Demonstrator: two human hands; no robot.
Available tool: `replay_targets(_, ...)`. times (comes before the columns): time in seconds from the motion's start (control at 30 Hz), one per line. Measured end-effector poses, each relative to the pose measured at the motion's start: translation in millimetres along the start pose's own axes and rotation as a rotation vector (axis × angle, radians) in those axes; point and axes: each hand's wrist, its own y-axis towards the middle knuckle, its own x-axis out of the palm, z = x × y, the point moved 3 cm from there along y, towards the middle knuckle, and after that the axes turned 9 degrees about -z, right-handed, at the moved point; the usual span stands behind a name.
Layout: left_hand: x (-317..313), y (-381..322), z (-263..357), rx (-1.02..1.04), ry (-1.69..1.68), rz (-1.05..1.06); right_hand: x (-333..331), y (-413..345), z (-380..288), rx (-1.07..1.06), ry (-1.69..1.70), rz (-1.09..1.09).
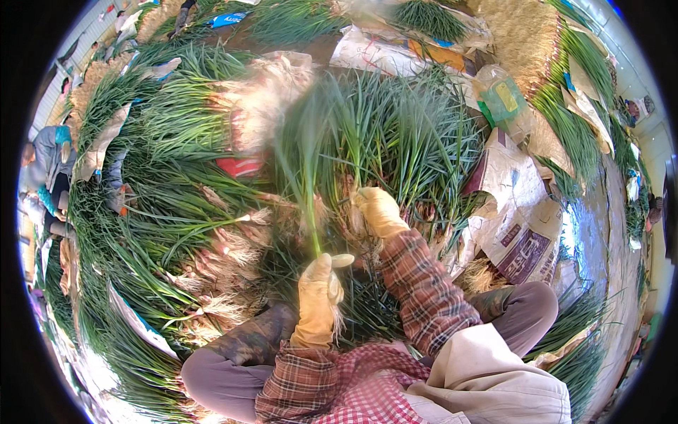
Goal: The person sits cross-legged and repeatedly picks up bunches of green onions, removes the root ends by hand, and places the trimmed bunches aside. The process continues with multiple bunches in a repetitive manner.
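Observation:
My left hand (pixel 321 297), in a yellowish glove, is closed around the lower end of a green onion stalk (pixel 313 212). Its leaves fan upward and are blurred, and pale roots hang below the fist. My right hand (pixel 378 209), gloved alike, has its fingers closed on the rooted base of another green onion (pixel 357 143), at the near edge of a wide pile of green onions (pixel 429 132). Left of my left hand lie more green onions with pale, stringy roots (pixel 228 259). Dark green leaves lie between my arms.
Printed woven sacks (pixel 522 228) lie at the right, with a clear plastic bag (pixel 503 100) beyond them. A rooted bundle (pixel 265 100) stands at the upper left, near a red wrapping (pixel 241 166). Another person (pixel 53 164) sits at the far left. My bent knees flank the leaves.

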Motion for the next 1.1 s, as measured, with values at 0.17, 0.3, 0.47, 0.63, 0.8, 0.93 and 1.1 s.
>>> replay_targets(0.17,3,4,-9,0.001,-0.027,-0.066,-64,-56,50,0.226,0.041,0.562)
replay_targets(0.3,8,4,-14,0.008,0.008,-0.068,-46,-62,51,0.439,-0.224,0.093)
replay_targets(0.47,12,5,-10,-0.002,0.043,-0.084,-31,-73,22,0.191,-0.383,0.354)
replay_targets(0.63,14,20,-30,-0.070,0.290,0.054,-16,-148,-6,0.158,-0.350,0.281)
replay_targets(0.8,16,25,-72,-0.096,0.157,-0.018,14,-191,-26,0.011,-0.497,0.124)
replay_targets(0.93,9,23,-70,-0.079,0.248,0.068,28,-204,-14,-0.106,-0.507,0.124)
replay_targets(1.1,-6,17,-20,0.023,0.144,0.062,59,-223,21,0.238,-0.453,-0.964)
